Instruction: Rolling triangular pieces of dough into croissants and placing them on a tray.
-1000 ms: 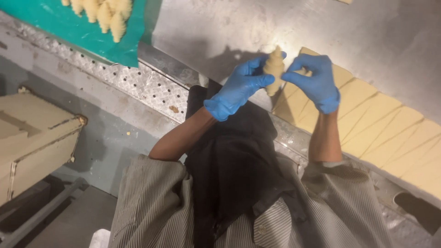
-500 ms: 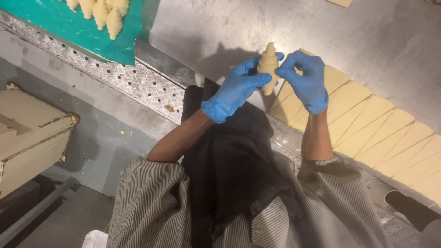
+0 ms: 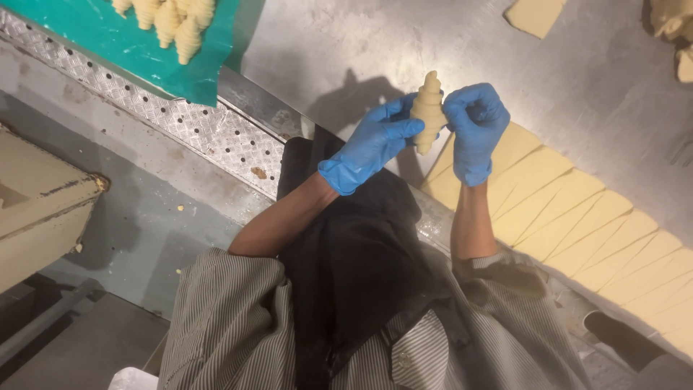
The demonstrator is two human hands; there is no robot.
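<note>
We see a rolled piece of dough (image 3: 427, 110). It is pale yellow and looks like a little shell with soft ridges going round it. It is fat in the middle and thin at both ends. It stands almost straight up, with one tip pointing up and the other down. It is up in the air, above the shiny grey metal table (image 3: 346, 50).
</note>
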